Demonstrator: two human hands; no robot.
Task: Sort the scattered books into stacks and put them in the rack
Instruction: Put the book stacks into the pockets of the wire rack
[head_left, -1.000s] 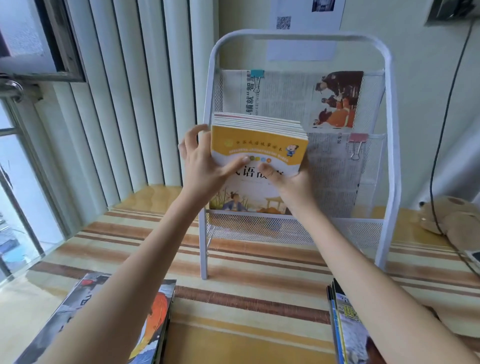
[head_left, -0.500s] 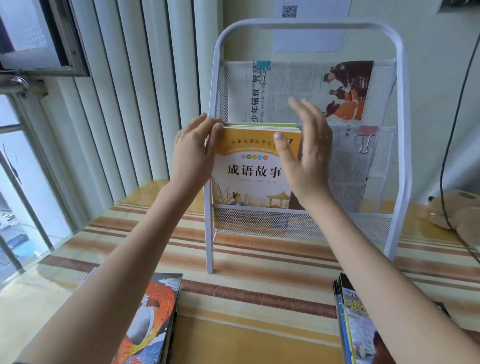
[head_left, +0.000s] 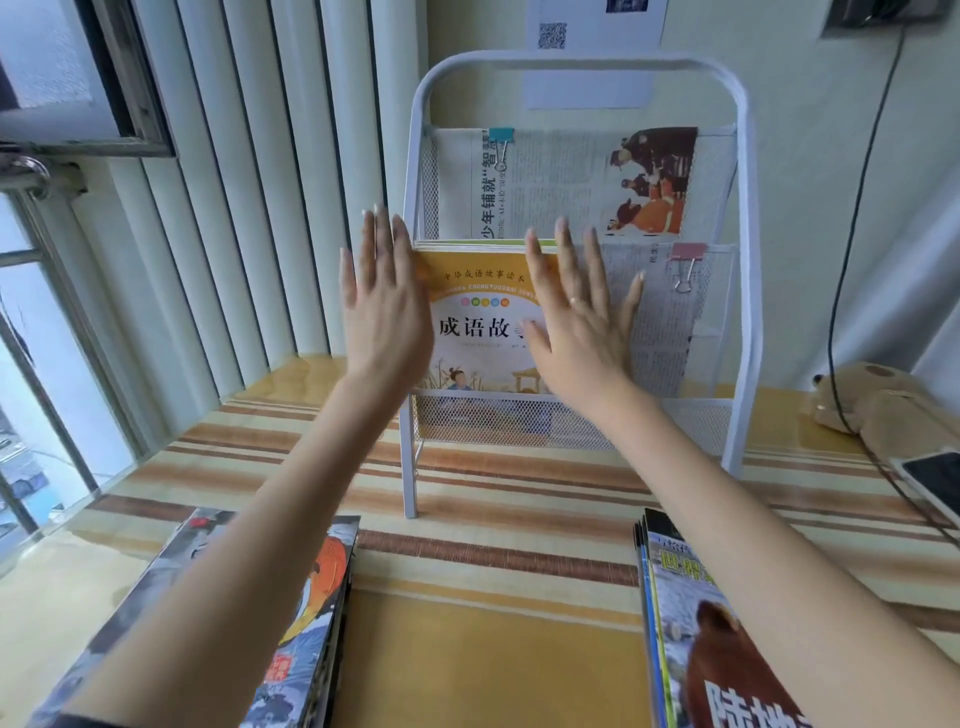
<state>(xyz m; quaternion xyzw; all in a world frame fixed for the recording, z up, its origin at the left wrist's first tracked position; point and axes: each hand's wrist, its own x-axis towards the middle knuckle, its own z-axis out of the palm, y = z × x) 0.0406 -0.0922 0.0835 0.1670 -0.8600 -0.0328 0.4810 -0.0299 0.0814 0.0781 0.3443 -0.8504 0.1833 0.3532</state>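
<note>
Left hand (head_left: 387, 306): flat, fingers straight and pointing up, holding nothing; it sits in front of the left edge of the yellow storybook stack (head_left: 480, 317), contact not certain. Right hand (head_left: 576, 317): also flat with fingers spread, nothing gripped, palm over the right part of the stack's front cover; a ring shows on one finger.

Table (head_left: 493, 649): striped yellow-brown cloth, carries everything below.

White wire rack (head_left: 743, 208): stands upright at the far side of the table against the wall, mesh pockets in tiers. Newspaper (head_left: 571, 182) lines the upper pocket; a second sheet lines the lower one.

Yellow storybook stack: upright in the lower front pocket, left half, bottom edge behind the mesh lip.

Near left, a stack of illustrated books (head_left: 306, 613) lies flat, partly under the left forearm. Near right, a stack of nature books (head_left: 691, 623) lies flat at the frame edge.

Plush toy (head_left: 878, 400): on the table right of the rack. Phone (head_left: 935, 483): just in front of the toy.

Binder clips: blue clip (head_left: 500, 136) on the upper newspaper, pink clip (head_left: 687, 254) on the lower.
</note>
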